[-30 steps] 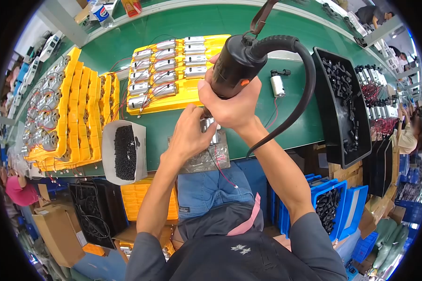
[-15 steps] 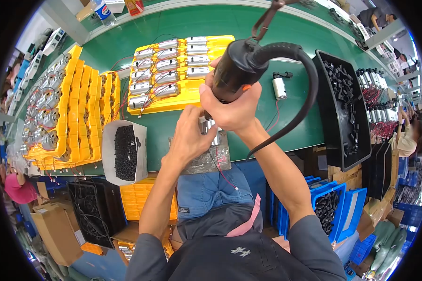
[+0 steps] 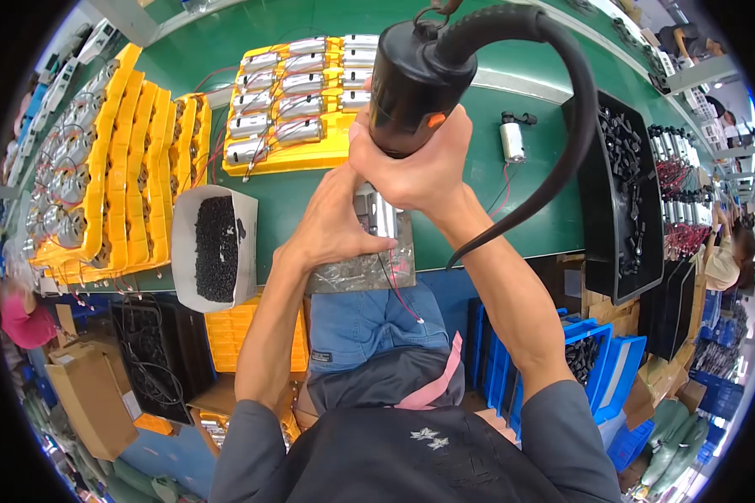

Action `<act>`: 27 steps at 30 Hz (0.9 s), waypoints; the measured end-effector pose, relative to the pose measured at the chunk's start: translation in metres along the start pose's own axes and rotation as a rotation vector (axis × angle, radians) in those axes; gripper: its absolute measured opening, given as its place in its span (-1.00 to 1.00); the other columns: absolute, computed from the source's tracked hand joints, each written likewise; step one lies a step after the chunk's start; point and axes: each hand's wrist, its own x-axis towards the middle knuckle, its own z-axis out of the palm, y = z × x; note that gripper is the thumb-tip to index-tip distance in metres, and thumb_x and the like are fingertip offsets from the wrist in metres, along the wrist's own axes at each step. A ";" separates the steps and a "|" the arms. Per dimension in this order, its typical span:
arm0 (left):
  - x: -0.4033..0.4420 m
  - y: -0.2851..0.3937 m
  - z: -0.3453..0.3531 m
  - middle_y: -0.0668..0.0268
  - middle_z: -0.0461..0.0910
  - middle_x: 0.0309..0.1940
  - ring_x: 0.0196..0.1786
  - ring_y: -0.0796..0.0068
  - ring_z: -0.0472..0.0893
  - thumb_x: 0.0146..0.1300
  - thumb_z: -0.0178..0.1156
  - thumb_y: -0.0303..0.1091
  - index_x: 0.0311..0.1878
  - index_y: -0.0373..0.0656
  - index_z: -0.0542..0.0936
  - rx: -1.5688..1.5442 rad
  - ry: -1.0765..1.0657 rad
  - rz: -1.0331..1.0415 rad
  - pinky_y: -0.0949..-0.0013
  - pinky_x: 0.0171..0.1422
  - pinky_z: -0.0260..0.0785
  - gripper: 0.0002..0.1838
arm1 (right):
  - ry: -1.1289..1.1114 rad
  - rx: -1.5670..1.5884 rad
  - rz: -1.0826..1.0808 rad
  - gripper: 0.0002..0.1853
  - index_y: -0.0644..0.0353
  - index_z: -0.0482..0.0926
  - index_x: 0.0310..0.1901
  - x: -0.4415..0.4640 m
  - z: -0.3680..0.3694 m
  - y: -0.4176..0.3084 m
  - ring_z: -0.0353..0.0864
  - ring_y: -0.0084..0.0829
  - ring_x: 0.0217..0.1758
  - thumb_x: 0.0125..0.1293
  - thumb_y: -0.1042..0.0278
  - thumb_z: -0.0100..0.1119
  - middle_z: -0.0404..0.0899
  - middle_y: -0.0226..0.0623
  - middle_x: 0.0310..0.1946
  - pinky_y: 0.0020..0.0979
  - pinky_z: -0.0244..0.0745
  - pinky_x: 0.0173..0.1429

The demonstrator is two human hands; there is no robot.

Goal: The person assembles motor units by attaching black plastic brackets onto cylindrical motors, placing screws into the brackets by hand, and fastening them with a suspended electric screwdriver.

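Note:
In my right hand [image 3: 415, 159] is a black electric screwdriver [image 3: 415, 84] with an orange switch, held upright with its tip hidden below my fist. Under it, a silver cylindrical motor [image 3: 383, 216] with red and black wires lies on a plastic-covered fixture plate [image 3: 348, 275] at the bench edge. My left hand [image 3: 331, 218] grips around the motor from the left, thumb along its near end, fingertips partly hidden behind my right hand. Another motor with a black part on its end [image 3: 512, 141] sits to the right.
Behind my hands, a yellow tray [image 3: 310, 155] carries rows of wired motors. Stacked yellow trays [image 3: 134, 176] stand left, beside a white bin [image 3: 247, 251] of small black pieces. A black crate [image 3: 600, 243] of black parts is at right. The screwdriver's thick cable [image 3: 575, 109] arcs over my right forearm.
My left thumb has moved toward the near end of the motor, exposing more of it. The screwdriver remains in my right hand over the fixture. The view has shifted slightly.

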 end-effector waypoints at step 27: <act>-0.010 0.009 -0.001 -0.11 0.34 0.21 0.30 0.05 0.34 -0.25 0.53 -0.11 0.26 -0.38 0.29 0.165 0.001 -0.007 0.18 0.40 0.16 0.00 | 0.124 0.114 0.091 -0.49 0.25 0.39 0.09 -0.016 -0.029 -0.034 0.48 -0.69 -0.44 0.06 0.59 0.27 0.52 -0.44 -0.47 -0.54 0.39 -0.38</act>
